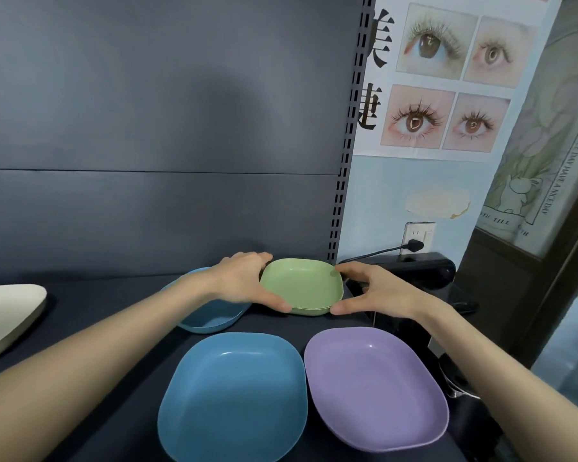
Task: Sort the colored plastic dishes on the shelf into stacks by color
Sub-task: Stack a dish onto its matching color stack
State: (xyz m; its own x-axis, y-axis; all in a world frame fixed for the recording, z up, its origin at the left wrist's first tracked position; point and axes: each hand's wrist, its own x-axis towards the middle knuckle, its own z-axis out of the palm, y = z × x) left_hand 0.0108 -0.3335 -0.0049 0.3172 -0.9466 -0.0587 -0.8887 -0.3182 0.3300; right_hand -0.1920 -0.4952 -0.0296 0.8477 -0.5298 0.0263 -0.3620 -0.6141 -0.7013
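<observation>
Nearest you, below both wrists, a blue dish (232, 395) and a purple dish (376, 390) lie side by side on the shelf (107, 328), almost touching, each alone. Beyond them your left hand (244, 283) and right hand (377, 290) bracket the green dish (302, 286) from either side, thumbs at its near rim and fingers curled round the far corners; both are partly open and seem to grip it lightly. A seam along the near rim suggests two green dishes already nested, though you cannot be sure. Under your left wrist sits a second blue dish (211, 316), apart from the first, so the blues are not yet joined. Well out to the left of your left hand, a cream dish (7, 315) runs out of view. By this look the sorting is partway done. Just past your right hand the shelf ends; a dark device (414, 268) stands there. Open room lies leftward.
</observation>
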